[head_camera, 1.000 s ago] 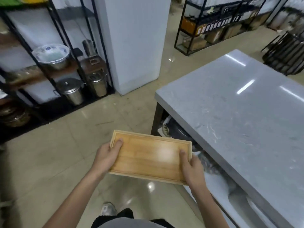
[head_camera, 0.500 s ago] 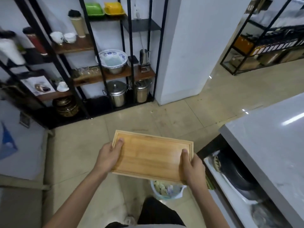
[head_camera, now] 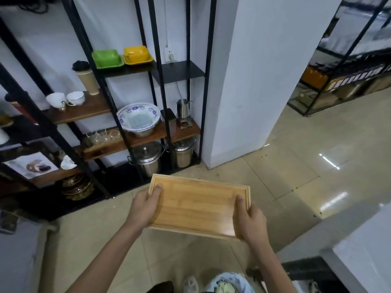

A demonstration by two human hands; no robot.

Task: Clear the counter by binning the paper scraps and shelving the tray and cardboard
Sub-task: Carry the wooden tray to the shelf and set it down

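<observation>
Head view, looking down and forward. Black metal shelving with wooden boards fills the wall ahead, crowded with a blue-patterned basin, steel pots, cups and coloured dishes; one dark upper board looks bare, a likely spot for the tray. Counter sits low right, only its pale corner in frame, well apart from the shelving. Bin lies at the bottom edge near the feet, scraps visible inside. Cardboard not seen.

Wooden tray is carried level and empty over the floor, long side across the body, probably so it slides flat onto a board.

Left hand clasps the left short end, thumb on the inner face, fingers hidden beneath. Right hand clasps the right near corner likewise, thumb over the rim.
</observation>
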